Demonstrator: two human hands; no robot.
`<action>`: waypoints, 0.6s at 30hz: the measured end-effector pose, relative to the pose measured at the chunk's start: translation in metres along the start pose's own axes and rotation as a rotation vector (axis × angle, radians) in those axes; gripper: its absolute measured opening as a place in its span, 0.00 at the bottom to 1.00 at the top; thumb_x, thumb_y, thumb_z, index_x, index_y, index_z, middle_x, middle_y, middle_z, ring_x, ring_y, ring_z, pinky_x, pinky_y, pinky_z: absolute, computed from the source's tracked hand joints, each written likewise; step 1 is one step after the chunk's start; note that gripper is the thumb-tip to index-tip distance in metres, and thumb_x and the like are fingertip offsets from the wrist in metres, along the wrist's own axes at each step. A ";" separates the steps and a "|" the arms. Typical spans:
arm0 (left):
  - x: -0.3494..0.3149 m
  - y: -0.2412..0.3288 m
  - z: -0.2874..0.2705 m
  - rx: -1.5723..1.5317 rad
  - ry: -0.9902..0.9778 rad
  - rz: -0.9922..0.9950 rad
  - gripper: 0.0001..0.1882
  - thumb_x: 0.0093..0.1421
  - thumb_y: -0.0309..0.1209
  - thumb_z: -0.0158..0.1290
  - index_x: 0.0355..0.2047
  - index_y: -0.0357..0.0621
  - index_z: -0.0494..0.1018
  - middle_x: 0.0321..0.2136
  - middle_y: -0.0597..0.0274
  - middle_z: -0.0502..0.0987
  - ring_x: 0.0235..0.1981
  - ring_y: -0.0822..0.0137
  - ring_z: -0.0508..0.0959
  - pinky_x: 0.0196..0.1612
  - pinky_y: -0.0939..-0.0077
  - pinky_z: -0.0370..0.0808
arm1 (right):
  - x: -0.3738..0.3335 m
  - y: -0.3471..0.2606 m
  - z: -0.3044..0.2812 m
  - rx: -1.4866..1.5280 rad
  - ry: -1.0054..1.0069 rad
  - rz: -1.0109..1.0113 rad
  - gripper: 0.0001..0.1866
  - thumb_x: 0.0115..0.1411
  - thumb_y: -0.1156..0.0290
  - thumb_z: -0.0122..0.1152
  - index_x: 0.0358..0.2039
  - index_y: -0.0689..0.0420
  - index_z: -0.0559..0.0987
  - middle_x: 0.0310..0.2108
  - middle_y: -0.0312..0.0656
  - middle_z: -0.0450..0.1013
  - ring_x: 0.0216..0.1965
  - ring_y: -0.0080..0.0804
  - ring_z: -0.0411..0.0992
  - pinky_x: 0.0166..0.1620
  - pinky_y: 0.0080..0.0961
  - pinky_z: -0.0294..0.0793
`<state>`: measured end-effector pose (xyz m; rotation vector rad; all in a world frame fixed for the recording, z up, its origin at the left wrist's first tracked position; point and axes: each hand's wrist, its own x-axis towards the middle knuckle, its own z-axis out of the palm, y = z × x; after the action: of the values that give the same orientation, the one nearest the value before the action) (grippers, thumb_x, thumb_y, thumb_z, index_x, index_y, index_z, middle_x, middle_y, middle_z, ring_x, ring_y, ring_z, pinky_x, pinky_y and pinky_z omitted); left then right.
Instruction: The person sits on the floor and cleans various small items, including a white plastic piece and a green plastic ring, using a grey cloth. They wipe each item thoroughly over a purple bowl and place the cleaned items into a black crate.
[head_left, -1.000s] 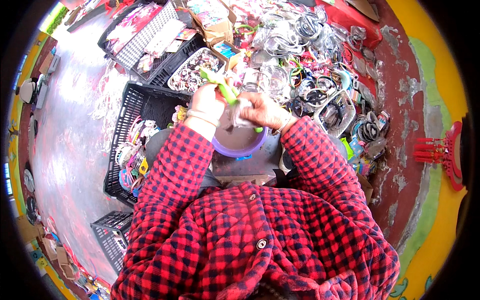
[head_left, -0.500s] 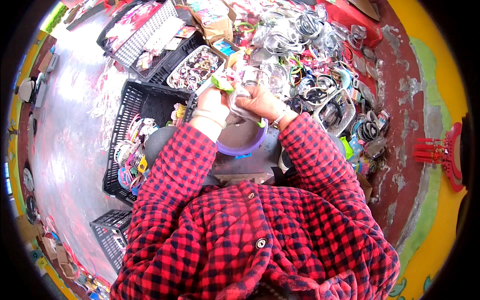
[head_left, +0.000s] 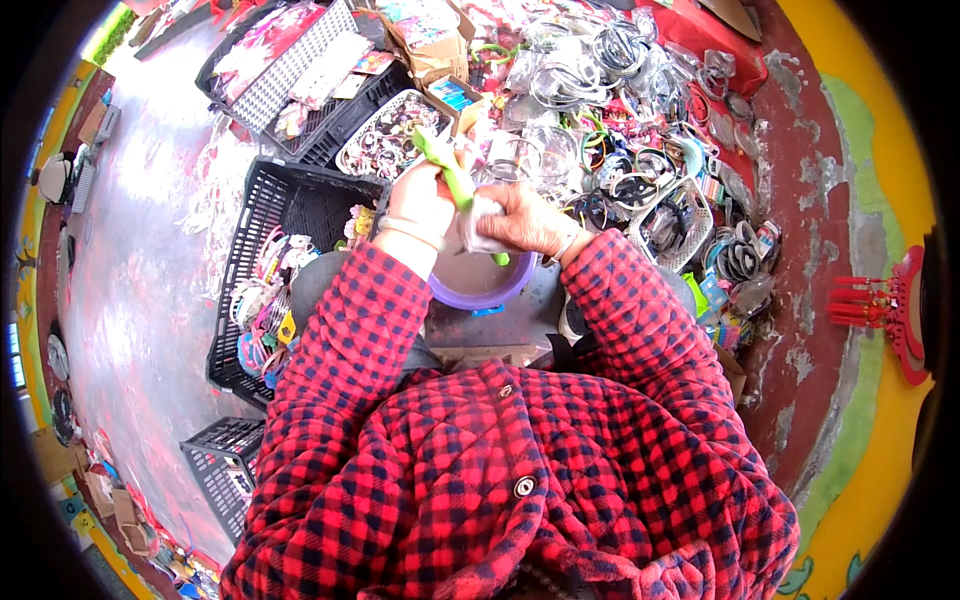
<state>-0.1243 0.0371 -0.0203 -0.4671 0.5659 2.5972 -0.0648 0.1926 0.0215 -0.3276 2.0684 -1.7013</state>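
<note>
A bright green band, seemingly a headband, is held over a purple basin of murky water. My left hand grips it with closed fingers, its upper end sticking up past them. My right hand is closed round a pale greyish cloth, which is wrapped about the band's middle. The band's lower green end shows beneath the cloth. My left fingertips are partly hidden behind the band.
At left stands a black crate of hair bands. Ahead, a white basket holds small hair accessories. Bagged headbands are heaped at the far right, with a white mesh basket of dark bands nearer.
The green band has swung more upright, with more of it showing above the cloth. My right hand and the cloth have slid down along it, while my left hand stays nearly in place.
</note>
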 end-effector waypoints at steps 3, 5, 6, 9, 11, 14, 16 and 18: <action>-0.005 -0.021 -0.001 0.188 -0.061 0.037 0.10 0.57 0.26 0.42 0.36 0.33 0.69 0.30 0.56 0.73 0.33 0.64 0.74 0.39 0.72 0.71 | 0.004 0.011 -0.002 0.181 0.095 0.079 0.16 0.55 0.61 0.57 0.33 0.62 0.77 0.25 0.33 0.73 0.26 0.17 0.67 0.29 0.18 0.68; -0.006 -0.024 -0.002 0.393 -0.089 0.155 0.12 0.58 0.28 0.42 0.36 0.32 0.69 0.32 0.55 0.73 0.34 0.64 0.73 0.40 0.72 0.70 | 0.008 0.018 -0.001 0.299 0.163 0.105 0.17 0.55 0.60 0.57 0.32 0.63 0.77 0.25 0.34 0.73 0.25 0.17 0.67 0.28 0.18 0.68; -0.005 -0.026 -0.007 0.524 -0.128 0.217 0.12 0.59 0.29 0.42 0.36 0.32 0.70 0.32 0.55 0.73 0.35 0.64 0.73 0.41 0.72 0.70 | 0.010 0.024 0.001 0.356 0.198 0.118 0.17 0.55 0.59 0.57 0.32 0.63 0.77 0.24 0.34 0.73 0.25 0.17 0.67 0.28 0.18 0.68; -0.001 -0.026 -0.016 0.755 -0.171 0.302 0.13 0.59 0.30 0.42 0.37 0.33 0.70 0.32 0.56 0.73 0.35 0.66 0.74 0.40 0.74 0.70 | 0.018 0.031 0.002 0.347 0.283 0.046 0.18 0.55 0.59 0.56 0.31 0.64 0.77 0.24 0.35 0.73 0.23 0.18 0.68 0.26 0.18 0.68; -0.006 -0.029 -0.012 0.331 -0.049 0.106 0.13 0.59 0.31 0.42 0.38 0.34 0.69 0.31 0.56 0.73 0.34 0.65 0.74 0.39 0.73 0.71 | 0.018 0.026 0.003 0.401 0.265 0.081 0.17 0.56 0.59 0.56 0.31 0.64 0.77 0.25 0.36 0.73 0.23 0.19 0.68 0.26 0.18 0.68; -0.006 -0.024 -0.002 0.165 -0.047 -0.059 0.13 0.59 0.32 0.42 0.37 0.35 0.68 0.31 0.55 0.73 0.32 0.63 0.74 0.38 0.71 0.71 | 0.016 0.023 0.003 0.511 0.205 0.142 0.15 0.56 0.62 0.55 0.34 0.63 0.76 0.26 0.36 0.73 0.23 0.19 0.69 0.27 0.17 0.69; -0.004 -0.023 -0.001 0.156 -0.003 -0.044 0.07 0.56 0.30 0.46 0.31 0.39 0.70 0.27 0.59 0.73 0.28 0.65 0.74 0.34 0.72 0.72 | 0.016 0.014 0.002 0.435 0.151 0.178 0.12 0.56 0.67 0.54 0.35 0.62 0.75 0.27 0.37 0.73 0.24 0.20 0.71 0.27 0.17 0.70; 0.004 -0.020 -0.012 0.214 -0.038 0.018 0.07 0.55 0.29 0.46 0.30 0.39 0.70 0.27 0.59 0.74 0.28 0.64 0.75 0.34 0.72 0.72 | 0.014 0.009 0.000 0.445 0.100 0.189 0.11 0.55 0.69 0.54 0.36 0.62 0.75 0.28 0.37 0.74 0.25 0.21 0.71 0.28 0.17 0.71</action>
<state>-0.1154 0.0495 -0.0390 -0.3423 0.8279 2.5195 -0.0762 0.1887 0.0108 0.0921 1.6572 -2.0221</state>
